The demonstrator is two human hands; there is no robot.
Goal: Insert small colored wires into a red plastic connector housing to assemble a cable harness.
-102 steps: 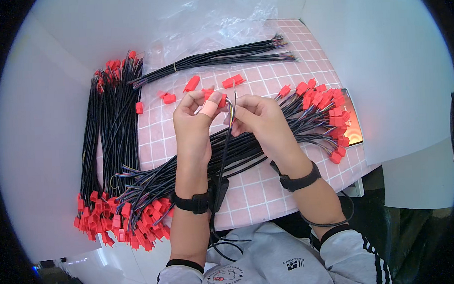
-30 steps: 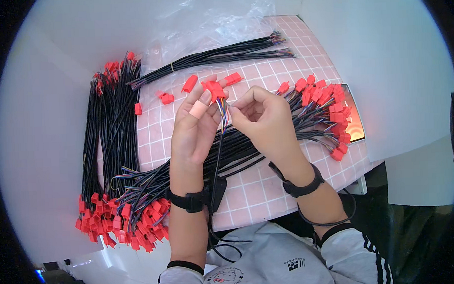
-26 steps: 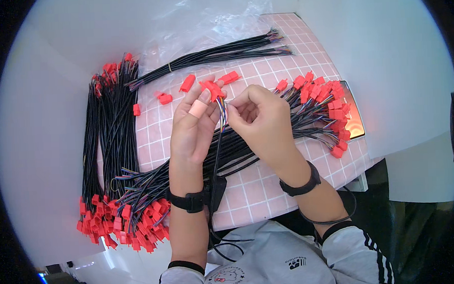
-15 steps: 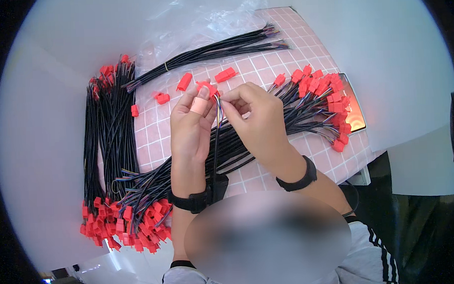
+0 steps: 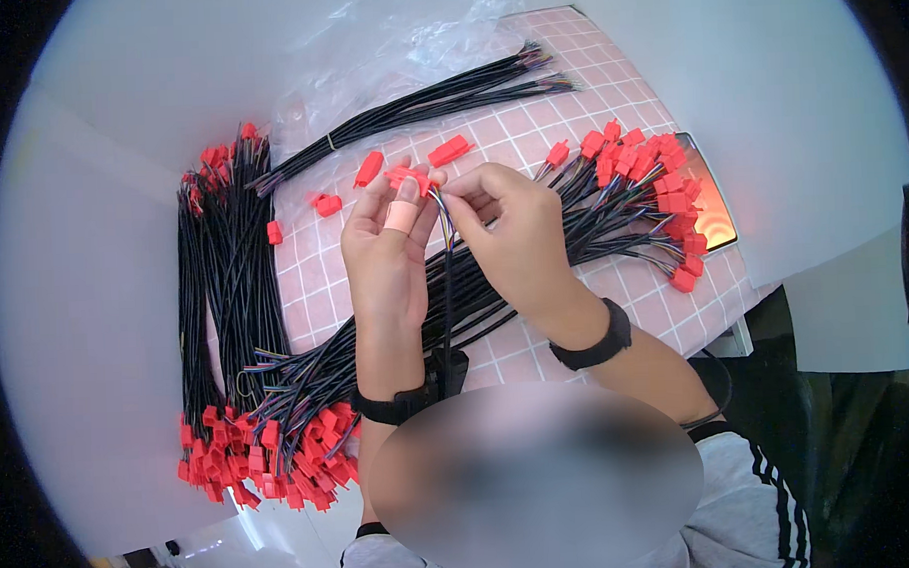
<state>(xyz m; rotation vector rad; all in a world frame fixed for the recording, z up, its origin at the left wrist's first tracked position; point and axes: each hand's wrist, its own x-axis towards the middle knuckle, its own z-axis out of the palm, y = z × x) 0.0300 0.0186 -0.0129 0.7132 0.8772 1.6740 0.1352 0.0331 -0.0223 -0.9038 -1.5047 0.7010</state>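
Note:
My left hand (image 5: 388, 251), with a tan bandage on its thumb, grips a red plastic connector housing (image 5: 411, 179). Thin coloured wires (image 5: 440, 219) hang from the housing and run down into a black cable (image 5: 448, 294). Close against the housing, my right hand (image 5: 513, 232) pinches at one of these wires with thumb and forefinger; the fingertips partly hide it. Beneath both hands lies a thick bundle of black cables (image 5: 583, 224), its right ends fitted with red housings (image 5: 635, 162) and its left ends showing bare coloured wires (image 5: 277, 365).
Loose red housings (image 5: 450, 150) lie beyond my hands on the pink checked table cover (image 5: 612, 68). More black cables (image 5: 409, 113) rest at the back by a clear plastic bag (image 5: 386, 36). Another cable pile (image 5: 229, 272) fills the left side. A lit phone-like screen (image 5: 710, 200) sits right.
The view has shifted slightly. The red housing in my left hand now lies flatter, tilted more sideways. Both hands stay close together at the wires.

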